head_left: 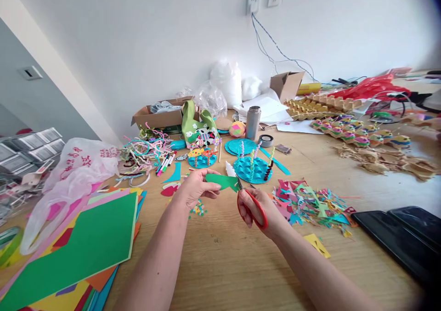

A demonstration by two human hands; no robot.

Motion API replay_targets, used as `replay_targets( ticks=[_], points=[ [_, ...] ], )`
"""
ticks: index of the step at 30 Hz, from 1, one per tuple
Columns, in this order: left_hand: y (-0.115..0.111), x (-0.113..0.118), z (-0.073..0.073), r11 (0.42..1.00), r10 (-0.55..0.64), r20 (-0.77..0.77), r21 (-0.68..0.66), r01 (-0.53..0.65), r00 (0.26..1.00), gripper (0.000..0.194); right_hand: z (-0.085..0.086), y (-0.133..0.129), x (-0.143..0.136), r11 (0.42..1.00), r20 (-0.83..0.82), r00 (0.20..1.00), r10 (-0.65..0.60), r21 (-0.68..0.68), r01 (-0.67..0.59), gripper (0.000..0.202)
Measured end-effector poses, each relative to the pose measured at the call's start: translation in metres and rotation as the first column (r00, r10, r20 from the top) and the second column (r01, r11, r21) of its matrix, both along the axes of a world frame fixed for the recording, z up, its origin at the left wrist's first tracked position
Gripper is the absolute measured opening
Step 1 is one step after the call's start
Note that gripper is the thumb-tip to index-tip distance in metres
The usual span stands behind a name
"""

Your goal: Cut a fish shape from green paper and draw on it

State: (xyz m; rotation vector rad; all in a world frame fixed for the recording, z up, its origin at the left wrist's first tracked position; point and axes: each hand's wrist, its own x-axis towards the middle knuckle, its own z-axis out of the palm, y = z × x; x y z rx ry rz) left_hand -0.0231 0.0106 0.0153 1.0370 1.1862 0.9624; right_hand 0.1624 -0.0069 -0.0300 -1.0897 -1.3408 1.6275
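My left hand [200,188] pinches a small piece of green paper [222,181] above the middle of the table. The fingers of my right hand [257,210] are wrapped round the red handles of a pair of scissors [262,213]. The scissors' blades meet the right end of the green paper. Just behind the hands stands a blue bumpy disc [253,169] with coloured twisted stems. A smaller blue disc [202,162] with orange and yellow fish figures is behind my left hand. Small coloured dots [199,208] lie below the paper.
Coloured sheets [79,242] are stacked at the left, near a plastic bag [74,173]. Paper scraps [315,204] lie right of my right hand, with a black phone [386,237] beyond. Pipe cleaners [144,152], a grey bottle [253,123] and egg trays [310,108] stand behind.
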Motion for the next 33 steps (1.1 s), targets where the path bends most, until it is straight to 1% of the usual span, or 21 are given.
replay_targets(
  ticks=[3, 6, 9, 11, 14, 16, 17, 19, 23, 25, 27, 29, 31, 33],
  points=[
    [0.003, 0.000, -0.001, 0.996, 0.081, 0.050, 0.031, -0.082, 0.995, 0.045, -0.003, 0.001, -0.001, 1.000, -0.018, 1.000, 0.007, -0.009, -0.007, 0.045],
    [0.005, 0.006, -0.004, 0.984, 0.164, 0.125, 0.048, -0.171, 0.979, 0.038, -0.004, 0.000, -0.003, 1.000, -0.032, 0.999, 0.012, -0.015, -0.013, 0.046],
    [0.006, 0.015, -0.008, 0.977, 0.211, 0.224, -0.007, -0.215, 0.952, 0.027, -0.003, 0.000, -0.004, 1.000, -0.032, 0.999, 0.004, -0.019, -0.004, 0.048],
    [0.005, 0.020, -0.011, 0.978, 0.208, 0.305, -0.086, -0.191, 0.929, 0.020, -0.003, 0.000, -0.004, 1.000, -0.032, 0.999, -0.013, -0.021, 0.012, 0.049],
    [0.004, 0.028, -0.017, 0.966, 0.214, 0.403, -0.222, -0.132, 0.890, 0.022, -0.003, 0.000, -0.004, 0.999, -0.038, 0.999, -0.038, -0.016, 0.038, 0.049],
    [0.003, 0.031, -0.018, 0.962, 0.189, 0.434, -0.260, -0.079, 0.881, 0.021, -0.004, 0.000, -0.003, 0.999, -0.041, 0.998, -0.054, -0.010, 0.053, 0.049],
    [0.002, 0.033, -0.018, 0.963, 0.180, 0.446, -0.262, -0.065, 0.877, 0.021, -0.004, 0.000, -0.003, 0.998, -0.044, 0.997, -0.059, -0.009, 0.059, 0.049],
    [0.001, 0.035, -0.018, 0.965, 0.193, 0.470, -0.249, -0.080, 0.861, 0.022, -0.004, 0.000, -0.003, 0.998, -0.052, 0.997, -0.063, -0.010, 0.063, 0.049],
    [0.001, 0.038, -0.018, 0.951, 0.295, 0.495, -0.238, -0.199, 0.817, 0.023, -0.006, 0.000, -0.004, 0.999, -0.062, 0.997, -0.042, -0.011, 0.041, 0.049],
    [0.001, 0.040, -0.018, 0.945, 0.320, 0.510, -0.232, -0.231, 0.798, 0.022, -0.006, -0.001, -0.005, 0.999, -0.060, 0.998, -0.034, -0.007, 0.034, 0.049],
    [0.001, 0.042, -0.020, 0.948, 0.311, 0.528, -0.232, -0.218, 0.790, 0.019, -0.006, -0.001, -0.005, 0.999, -0.051, 0.998, -0.037, -0.003, 0.037, 0.049],
    [0.001, 0.043, -0.022, 0.956, 0.277, 0.536, -0.236, -0.174, 0.797, 0.017, -0.006, -0.001, -0.006, 0.999, -0.042, 0.998, -0.045, 0.000, 0.045, 0.049],
    [0.000, 0.044, -0.022, 0.963, 0.246, 0.542, -0.232, -0.138, 0.804, 0.018, -0.006, -0.001, -0.006, 0.999, -0.040, 0.998, -0.046, -0.003, 0.046, 0.050],
    [-0.001, 0.046, -0.022, 0.964, 0.242, 0.540, -0.226, -0.138, 0.806, 0.022, -0.006, -0.001, -0.006, 0.999, -0.043, 0.998, -0.039, -0.011, 0.038, 0.050]
  ],
)
